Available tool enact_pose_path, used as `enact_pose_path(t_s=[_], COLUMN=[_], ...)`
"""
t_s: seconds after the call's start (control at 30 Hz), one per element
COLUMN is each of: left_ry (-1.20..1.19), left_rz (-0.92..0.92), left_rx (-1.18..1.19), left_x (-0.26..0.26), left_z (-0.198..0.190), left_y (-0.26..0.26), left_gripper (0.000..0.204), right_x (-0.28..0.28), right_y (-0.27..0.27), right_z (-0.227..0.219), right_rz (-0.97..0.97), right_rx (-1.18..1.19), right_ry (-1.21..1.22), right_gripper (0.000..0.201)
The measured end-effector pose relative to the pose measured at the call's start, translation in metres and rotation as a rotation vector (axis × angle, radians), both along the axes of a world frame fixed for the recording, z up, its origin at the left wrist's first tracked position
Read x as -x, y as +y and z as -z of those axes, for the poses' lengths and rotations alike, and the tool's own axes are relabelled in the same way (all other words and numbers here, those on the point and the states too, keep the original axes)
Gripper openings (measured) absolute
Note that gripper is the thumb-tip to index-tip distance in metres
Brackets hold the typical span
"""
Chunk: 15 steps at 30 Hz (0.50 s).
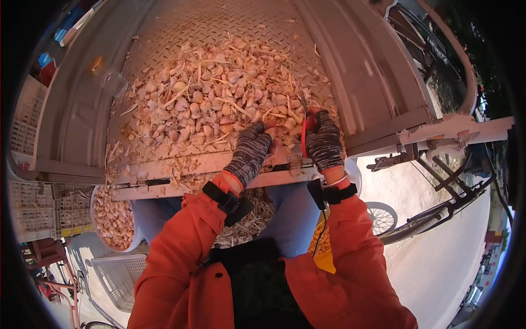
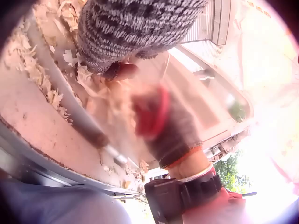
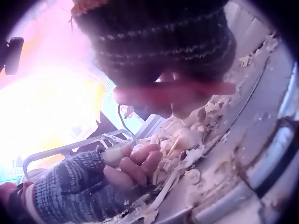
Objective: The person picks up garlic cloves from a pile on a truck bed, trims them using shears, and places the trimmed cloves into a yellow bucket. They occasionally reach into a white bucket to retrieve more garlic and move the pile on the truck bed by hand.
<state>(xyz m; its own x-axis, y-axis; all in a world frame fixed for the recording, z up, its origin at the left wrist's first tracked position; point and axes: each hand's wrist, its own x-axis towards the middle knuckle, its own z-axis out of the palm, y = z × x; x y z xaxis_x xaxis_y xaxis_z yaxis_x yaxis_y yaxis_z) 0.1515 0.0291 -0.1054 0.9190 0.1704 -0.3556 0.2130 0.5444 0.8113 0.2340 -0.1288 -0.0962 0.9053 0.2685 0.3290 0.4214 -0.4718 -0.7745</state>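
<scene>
head view showed a ridged metal truck bed (image 1: 219,22) in sunlight, with a heap of garlic (image 1: 219,93) spread across it to the rear edge, where skins and stalks lay. raised side walls (image 1: 361,66) bounded the bed; paved ground lay open to the right. below the edge a round tub (image 1: 112,219) held peeled cloves, and white crates (image 1: 33,208) stood at left. the gloved left hand (image 1: 249,151) rested at the heap's near edge, bare fingertips (image 3: 138,163) curled on a garlic piece. the right hand (image 1: 324,143) gripped red-handled scissors (image 1: 304,129), fingers curled round the handle.
</scene>
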Motion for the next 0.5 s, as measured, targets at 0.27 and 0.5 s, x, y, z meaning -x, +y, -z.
enact_pose_path(t_s=[0.27,0.5], left_ry=[0.08,-0.037], left_rz=[-0.151,-0.063], left_rx=[-0.171,-0.018], left_x=[0.017,0.021], left_z=[0.002,-0.011], left_y=[-0.011,-0.012], left_gripper=[0.02,0.03], right_x=[-0.003,0.014], right_y=[0.015,0.005], right_z=[0.005,-0.031], right_rz=[-0.24,-0.28], right_rx=[0.244,-0.351], right_ry=[-0.233,0.576], right_gripper=[0.035,0.04])
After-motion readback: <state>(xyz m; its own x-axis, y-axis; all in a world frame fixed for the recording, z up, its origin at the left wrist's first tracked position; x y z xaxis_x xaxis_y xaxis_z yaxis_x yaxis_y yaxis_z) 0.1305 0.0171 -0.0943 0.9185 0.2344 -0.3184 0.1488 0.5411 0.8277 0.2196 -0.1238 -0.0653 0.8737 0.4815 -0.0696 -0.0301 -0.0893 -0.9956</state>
